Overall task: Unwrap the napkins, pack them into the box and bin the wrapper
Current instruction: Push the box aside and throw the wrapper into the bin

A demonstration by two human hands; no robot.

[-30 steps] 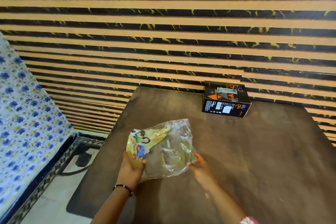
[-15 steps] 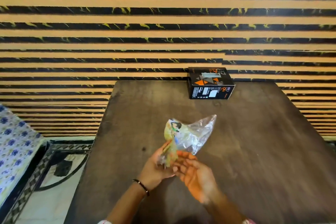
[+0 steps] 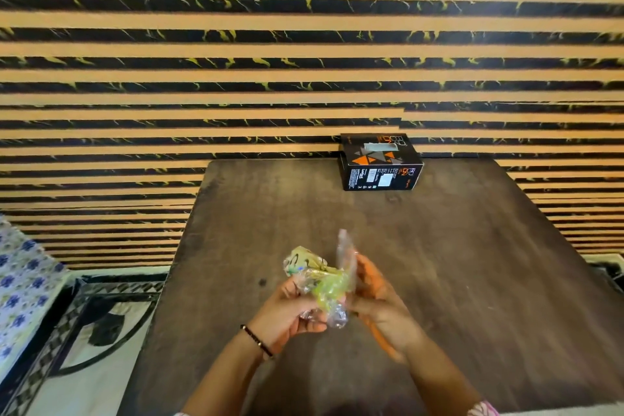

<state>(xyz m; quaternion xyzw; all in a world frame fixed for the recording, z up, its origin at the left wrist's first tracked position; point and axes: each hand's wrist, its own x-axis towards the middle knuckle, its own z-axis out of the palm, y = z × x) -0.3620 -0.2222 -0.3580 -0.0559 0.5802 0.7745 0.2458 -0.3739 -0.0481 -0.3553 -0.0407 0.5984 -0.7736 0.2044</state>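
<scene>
Both my hands hold a crumpled clear plastic wrapper with a yellow printed panel, just above the near middle of the dark wooden table. My left hand grips its lower left part with curled fingers. My right hand grips its right side, and a clear flap sticks up above the fingers. A closed black box with orange triangles stands at the table's far edge against the wall. No napkins are in sight.
A striped orange and black wall rises right behind the table. To the left stands a bed with a blue flowered sheet and a dark metal frame over a pale floor.
The wrapper was spread wide between my hands a second ago. It is now bunched into a small wad, and my hands have come together around it.
</scene>
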